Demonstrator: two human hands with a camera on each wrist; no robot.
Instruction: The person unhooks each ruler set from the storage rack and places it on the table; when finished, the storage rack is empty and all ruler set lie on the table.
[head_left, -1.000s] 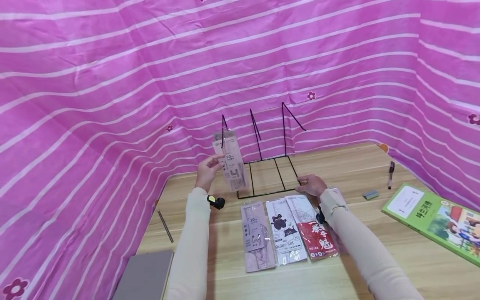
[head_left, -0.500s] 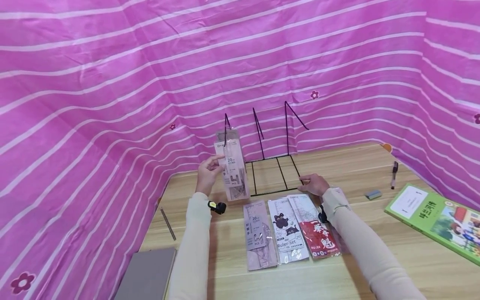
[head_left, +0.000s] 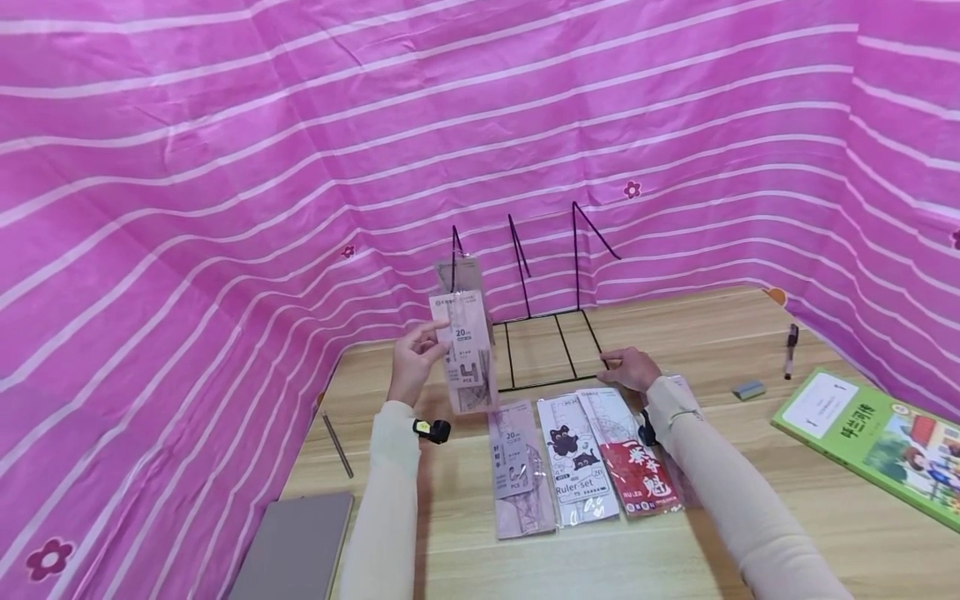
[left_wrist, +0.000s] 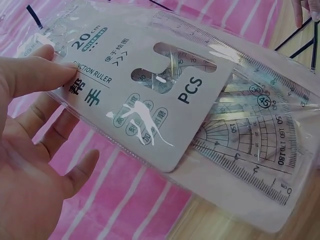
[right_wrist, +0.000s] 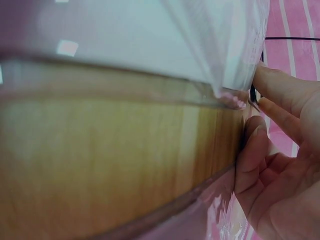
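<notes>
My left hand [head_left: 420, 354] holds a grey-pink ruler set pack [head_left: 467, 354] upright, thumb on its front, just before the left divider of a black wire rack [head_left: 551, 333]. In the left wrist view the pack [left_wrist: 165, 110] shows a card marked 20 cm, with a protractor and rulers inside, and my left hand [left_wrist: 35, 130] pinches its top edge. My right hand [head_left: 628, 367] sits at the rack's front right corner; in the right wrist view its fingers [right_wrist: 272, 87] pinch the thin wire. Three more packs lie flat in front: grey-pink [head_left: 517, 467], white cat [head_left: 573, 467], red [head_left: 633, 471].
A green book [head_left: 877, 433] lies at the right, with a grey eraser [head_left: 748, 389] and a black pen [head_left: 790, 348] near it. A grey notebook [head_left: 292, 546] and a thin pencil [head_left: 337, 446] lie at the left. Pink striped cloth walls the wooden table [head_left: 750, 517].
My left hand has brought the held pack a little lower and nearer to me. My right hand has stayed at the rack's corner.
</notes>
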